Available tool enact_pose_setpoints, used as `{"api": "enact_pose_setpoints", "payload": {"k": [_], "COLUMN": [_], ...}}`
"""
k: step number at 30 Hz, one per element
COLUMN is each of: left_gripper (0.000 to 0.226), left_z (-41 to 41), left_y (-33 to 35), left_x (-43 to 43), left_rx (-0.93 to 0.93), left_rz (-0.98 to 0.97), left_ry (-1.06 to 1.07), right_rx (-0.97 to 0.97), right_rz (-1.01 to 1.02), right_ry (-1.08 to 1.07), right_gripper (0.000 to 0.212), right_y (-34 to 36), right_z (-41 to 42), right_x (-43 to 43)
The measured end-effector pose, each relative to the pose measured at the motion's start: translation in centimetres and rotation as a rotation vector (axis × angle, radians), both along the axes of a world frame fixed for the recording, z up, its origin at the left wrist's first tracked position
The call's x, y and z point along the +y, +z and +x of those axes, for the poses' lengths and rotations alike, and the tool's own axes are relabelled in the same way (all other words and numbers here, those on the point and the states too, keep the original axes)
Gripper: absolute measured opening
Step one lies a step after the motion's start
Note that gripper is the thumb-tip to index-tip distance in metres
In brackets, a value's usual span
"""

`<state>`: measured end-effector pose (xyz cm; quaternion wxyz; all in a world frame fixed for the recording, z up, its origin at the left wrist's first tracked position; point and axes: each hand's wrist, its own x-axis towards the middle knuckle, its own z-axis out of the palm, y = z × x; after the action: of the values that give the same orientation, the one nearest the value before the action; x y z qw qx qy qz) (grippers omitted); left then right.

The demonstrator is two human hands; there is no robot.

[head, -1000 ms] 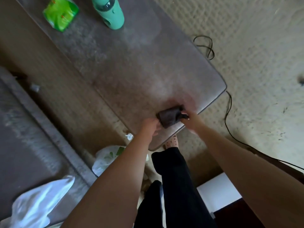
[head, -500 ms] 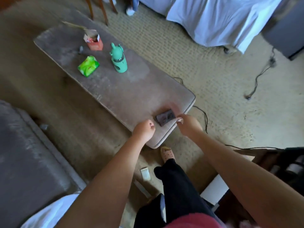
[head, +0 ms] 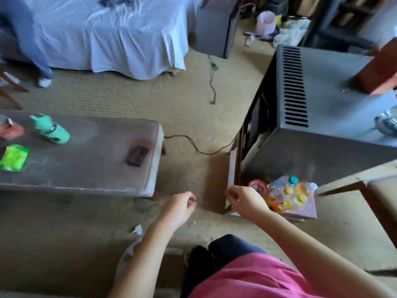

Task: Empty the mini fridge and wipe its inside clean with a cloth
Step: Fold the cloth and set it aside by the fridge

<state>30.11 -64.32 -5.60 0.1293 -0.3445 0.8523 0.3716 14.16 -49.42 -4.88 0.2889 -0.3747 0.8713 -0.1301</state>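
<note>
Dark cloth on table, left hand apart

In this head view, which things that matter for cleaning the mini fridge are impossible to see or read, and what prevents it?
- Inside of the mini fridge: hidden under its own top, because the head view looks down on it.
- Labels of the bottles: blurred, only the caps show.
- Right hand: blur hides whether it touches the door.
- Red carton: cut off by the left edge.
</note>
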Motion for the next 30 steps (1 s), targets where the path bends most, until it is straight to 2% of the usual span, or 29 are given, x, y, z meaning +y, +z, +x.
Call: {"api": "enact_pose_setpoints", "payload": {"k": [4,8,11,14,17,19,22,23,25,30], "left_gripper": [0.019,0.015,0.013,0.018,0.023,0.027,0.038,0.040,0.039,0.016], "left_z": [-5.5,-13.2,-20.3,-27.6,-34.0,-37.7,-41.6,-42.1,-42.6,-43.7], "left_y": [1.7,3.5,4.7,7.0,9.9,10.4,9.0,8.4,7.1,6.2], "left_x": [6.1,13.4,19.8,26.4,31.9,34.0,35.2,35.3,35.5,35.3], "left_rx": [0.062,0.180,0.320,0.483,0.636,0.671,0.514,0.446,0.430,0.608], "left_rz": [-0.060,-0.010,-0.027,-0.146,-0.274,-0.372,-0.589,-0.638,-0.692,-0.723], "left_ry": [-0.147,-0.228,-0.330,-0.389,-0.380,-0.362,-0.297,-0.267,-0.206,-0.057], "right_rx": [0.027,0.028,0.053,0.112,0.155,0.169,0.179,0.183,0.185,0.227], "right_rz": [0.002,-0.028,-0.079,-0.139,-0.176,-0.195,-0.231,-0.240,-0.255,-0.296], "right_ry": [-0.230,-0.496,-0.677,-0.782,-0.814,-0.822,-0.801,-0.770,-0.669,-0.380], "right_gripper": [0.017,0.012,0.015,0.014,0.015,0.015,0.015,0.016,0.017,0.024], "right_y": [-0.3,-0.1,0.6,1.5,3.4,5.1,7.0,7.4,7.7,7.9], "right_z": [-3.5,-7.7,-12.3,-17.9,-23.7,-27.0,-31.4,-32.7,-35.4,-43.4], "right_x": [11.0,21.7,29.4,36.8,43.3,46.3,48.7,48.8,48.1,42.4]}}
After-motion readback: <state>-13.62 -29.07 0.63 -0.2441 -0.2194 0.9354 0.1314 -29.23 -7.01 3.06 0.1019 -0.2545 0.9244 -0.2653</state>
